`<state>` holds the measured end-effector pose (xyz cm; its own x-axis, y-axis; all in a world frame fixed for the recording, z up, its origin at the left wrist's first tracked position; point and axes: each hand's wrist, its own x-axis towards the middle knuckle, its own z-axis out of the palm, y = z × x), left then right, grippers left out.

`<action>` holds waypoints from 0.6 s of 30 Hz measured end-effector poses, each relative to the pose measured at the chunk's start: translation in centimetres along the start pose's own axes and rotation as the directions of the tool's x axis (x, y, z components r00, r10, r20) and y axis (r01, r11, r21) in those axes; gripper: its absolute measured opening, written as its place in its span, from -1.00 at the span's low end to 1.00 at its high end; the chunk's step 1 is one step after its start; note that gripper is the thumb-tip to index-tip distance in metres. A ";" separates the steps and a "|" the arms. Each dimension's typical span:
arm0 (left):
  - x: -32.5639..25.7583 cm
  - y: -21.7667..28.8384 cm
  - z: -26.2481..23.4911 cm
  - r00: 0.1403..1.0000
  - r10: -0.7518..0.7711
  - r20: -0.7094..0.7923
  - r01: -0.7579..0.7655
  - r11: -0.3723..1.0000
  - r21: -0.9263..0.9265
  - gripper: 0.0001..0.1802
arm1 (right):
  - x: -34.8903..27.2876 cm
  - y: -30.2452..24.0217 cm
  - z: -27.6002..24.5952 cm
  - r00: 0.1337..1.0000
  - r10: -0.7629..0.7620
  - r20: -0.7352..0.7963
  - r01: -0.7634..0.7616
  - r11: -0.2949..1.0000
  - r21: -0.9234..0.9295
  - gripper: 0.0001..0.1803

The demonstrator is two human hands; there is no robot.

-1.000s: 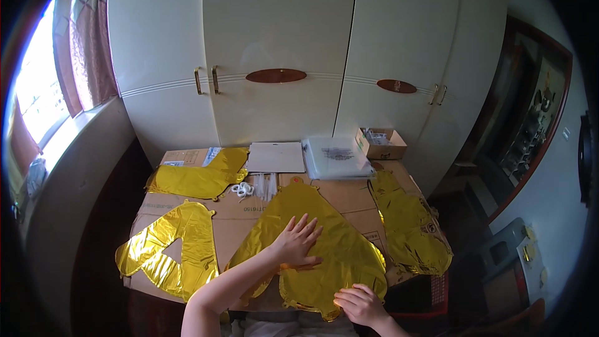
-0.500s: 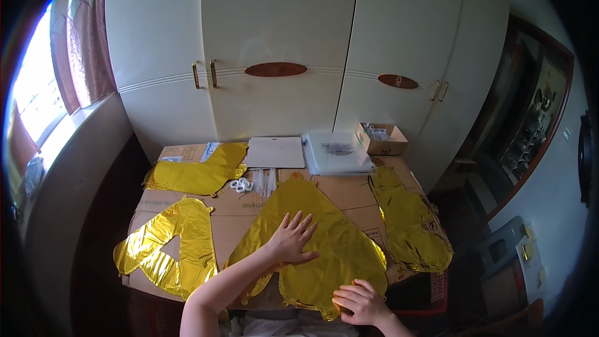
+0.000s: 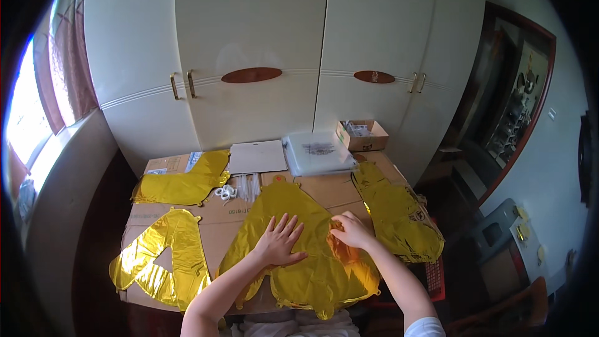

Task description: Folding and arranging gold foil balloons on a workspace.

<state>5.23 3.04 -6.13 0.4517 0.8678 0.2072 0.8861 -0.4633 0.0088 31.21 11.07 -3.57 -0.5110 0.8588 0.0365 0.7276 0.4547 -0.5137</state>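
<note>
A large gold foil balloon [image 3: 262, 212], flat and uninflated, lies in front of me. My left hand [image 3: 279, 242] rests on its middle, palm down with the fingers spread. Against the balloon's right side, my right hand [image 3: 352, 231] is closed, its fingers curled and touching the foil; whether anything is inside them is hidden. Just below the right hand, the foil shows an orange sheen and creases. To the left lies another flat gold foil balloon [image 3: 187, 256], with a triangular hole. A third gold foil balloon [image 3: 181, 186] is at the far left, a fourth [image 3: 399, 218] at the right.
Cardboard [image 3: 218, 221] covers the table. Toward the back are white rings of ribbon or tape [image 3: 226, 193], clear thin strips [image 3: 248, 187], a grey board [image 3: 257, 157], a translucent plastic case [image 3: 318, 155] and an open small box [image 3: 362, 135]. Behind stands a white wardrobe [image 3: 256, 19].
My right hand has moved from the balloon's near right edge up and away onto its right side. The left hand stays flat on the foil. The whole view has shifted slightly.
</note>
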 end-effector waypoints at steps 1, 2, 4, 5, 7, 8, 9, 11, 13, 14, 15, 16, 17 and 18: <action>0.0 0.1 0.0 1.000 0.002 0.005 -0.002 1.000 0.003 0.00 | 0.8 0.0 0.3 1.000 0.001 -0.005 -0.002 1.000 -0.018 -0.48; -0.1 0.1 0.1 1.000 0.005 0.006 -0.005 1.000 0.005 0.00 | 1.5 0.0 0.4 1.000 0.019 0.023 -0.019 1.000 -0.023 -0.47; -0.1 0.1 0.1 1.000 0.003 0.004 -0.003 1.000 0.009 0.00 | 2.6 -0.2 0.7 0.999 0.025 0.042 -0.022 0.997 -0.074 -0.49; 0.0 0.1 0.0 1.000 -0.002 0.016 0.002 1.000 0.017 0.00 | 3.1 -0.2 0.8 0.998 0.029 0.051 -0.023 0.995 -0.099 -0.50; 0.1 0.2 0.1 0.999 -0.014 0.044 0.012 1.000 0.025 0.01 | 4.2 0.3 1.0 0.993 0.072 0.096 -0.067 0.997 -0.049 -0.52; 0.2 0.2 0.2 0.999 -0.010 0.042 0.009 1.000 0.027 0.01 | 4.6 0.7 1.0 0.989 0.093 0.119 -0.090 0.996 -0.025 -0.53; 0.1 0.1 0.3 0.999 -0.013 0.042 0.012 0.999 0.029 0.01 | 5.0 0.4 1.0 0.982 0.120 0.142 -0.116 0.993 -0.033 -0.54; 0.0 0.1 0.3 0.999 -0.019 0.048 0.018 0.999 0.029 0.01 | 5.4 0.0 0.9 0.966 0.175 0.188 -0.168 0.984 -0.053 -0.56; 0.2 0.2 -0.1 0.999 -0.018 0.050 0.017 1.000 0.023 0.01 | 5.4 0.6 1.1 0.981 0.115 0.155 -0.105 0.992 -0.076 -0.54; 0.2 0.3 -0.1 0.999 -0.015 0.050 0.014 1.000 0.023 0.01 | 5.4 0.8 1.2 0.987 0.085 0.139 -0.073 0.993 -0.090 -0.53; 0.1 0.3 -0.1 0.998 -0.019 0.053 0.017 1.000 0.023 0.01 | 5.4 0.5 1.0 0.984 0.099 0.146 -0.089 0.993 -0.074 -0.52; 0.1 0.2 0.0 0.998 -0.022 0.056 0.020 1.000 0.024 0.01 | 5.4 0.1 0.8 0.982 0.113 0.152 -0.105 0.993 -0.060 -0.50; 0.1 0.2 0.0 0.998 -0.024 0.052 0.022 0.999 0.024 0.01 | 5.4 -0.2 0.6 0.979 0.127 0.160 -0.121 0.992 -0.045 -0.49; 0.1 0.2 -0.1 0.999 -0.024 0.048 0.023 0.999 0.023 0.01 | 5.3 -0.1 0.6 0.981 0.147 0.127 -0.150 0.989 0.012 -0.48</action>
<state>5.40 3.01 -6.06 0.4350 0.8861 0.1598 0.8983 -0.4394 -0.0088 28.10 15.45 -3.83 -0.4520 0.8796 -0.1484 0.7905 0.3179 -0.5234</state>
